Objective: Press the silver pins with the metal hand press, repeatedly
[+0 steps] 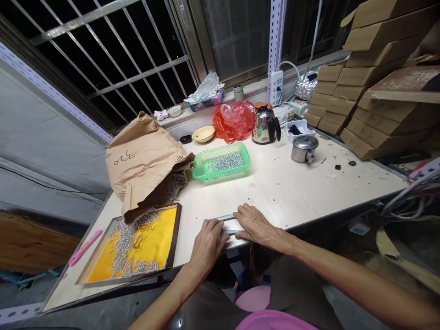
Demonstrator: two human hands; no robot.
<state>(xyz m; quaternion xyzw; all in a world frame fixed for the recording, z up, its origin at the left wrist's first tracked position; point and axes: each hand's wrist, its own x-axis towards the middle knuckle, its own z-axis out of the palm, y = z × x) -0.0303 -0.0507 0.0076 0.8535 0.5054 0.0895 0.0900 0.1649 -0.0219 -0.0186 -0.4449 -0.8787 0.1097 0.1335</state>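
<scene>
From the left, we record a yellow-bottomed rectangular tray (167, 240) of small silvery metal pieces, overhung by a crumpled brown paper bag (147, 158), beside the bare left hand (207, 240). Its grip appears closed on the left end of a narrow grey-edged piece (225, 217) at the pale wooden desk's (282, 192) front, long axis left to right; the bare right hand (256, 225), equally near, pinches the other end, with a green perforated plastic basket (220, 175) beyond.

Slim grey strips (226, 217); roughly parallel
</scene>
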